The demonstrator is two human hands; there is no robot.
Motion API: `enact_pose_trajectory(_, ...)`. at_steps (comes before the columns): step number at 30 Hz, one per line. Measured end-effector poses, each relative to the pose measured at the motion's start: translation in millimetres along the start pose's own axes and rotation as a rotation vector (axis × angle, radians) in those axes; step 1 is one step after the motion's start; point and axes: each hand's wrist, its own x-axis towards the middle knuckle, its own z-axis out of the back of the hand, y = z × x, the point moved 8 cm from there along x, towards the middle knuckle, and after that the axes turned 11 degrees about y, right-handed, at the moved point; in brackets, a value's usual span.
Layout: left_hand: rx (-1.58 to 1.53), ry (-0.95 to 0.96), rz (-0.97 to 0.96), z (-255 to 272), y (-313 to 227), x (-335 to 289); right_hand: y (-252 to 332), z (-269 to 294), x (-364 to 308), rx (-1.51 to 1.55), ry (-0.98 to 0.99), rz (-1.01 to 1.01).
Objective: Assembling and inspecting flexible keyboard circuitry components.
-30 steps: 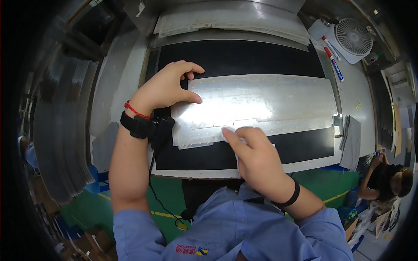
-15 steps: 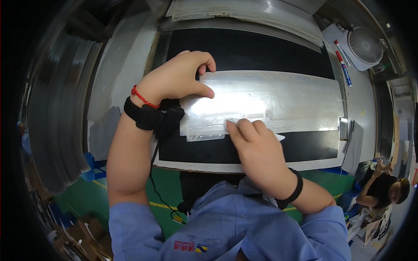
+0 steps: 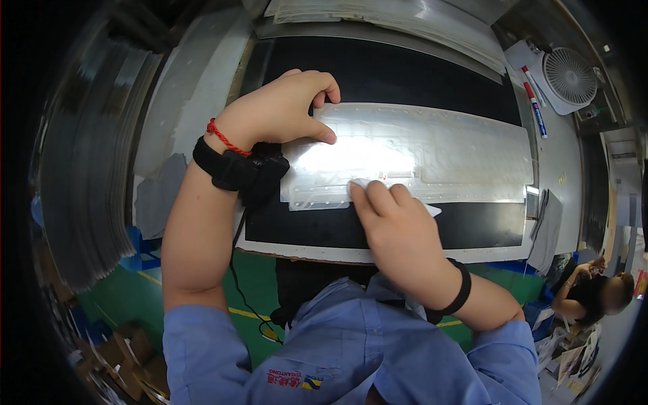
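Observation:
A long, shiny, silvery translucent sheet (image 3: 472,158) with faint raised outlines lies on a black mat (image 3: 405,67). At its left end, my left hand (image 3: 283,108) is spread, thumb on the surface and bent fingers at the far edge. My right hand (image 3: 398,219) is closed over a folded white cloth or wipe (image 3: 433,210), pressing it against the sheet near its front edge. Only small bits of the white piece show beside the fingers. A black device (image 3: 266,177) with a cable is strapped at my left wrist.
A stack of clear sheets (image 3: 385,20) stands behind the mat. On the right are a white fan (image 3: 569,75), two markers (image 3: 535,109) and a grey cloth (image 3: 545,226). More stacked sheets (image 3: 88,175) hang at the left. Another person (image 3: 594,293) sits at far right.
The sheet and mat appear slightly higher in view. My left hand keeps its place on the sheet; the right hand with the white piece has barely shifted.

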Motion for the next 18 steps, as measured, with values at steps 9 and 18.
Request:
enact_pose_trajectory(9,0.001,0.002,-0.002,-0.6,1.7,-0.3,-2.2,2.1,-2.1,-0.024,0.033,-0.019)
enact_pose_trajectory(18,-0.001,0.004,0.005,-0.2,2.5,-0.8,-2.1,2.3,-4.5,-0.017,0.004,0.003)
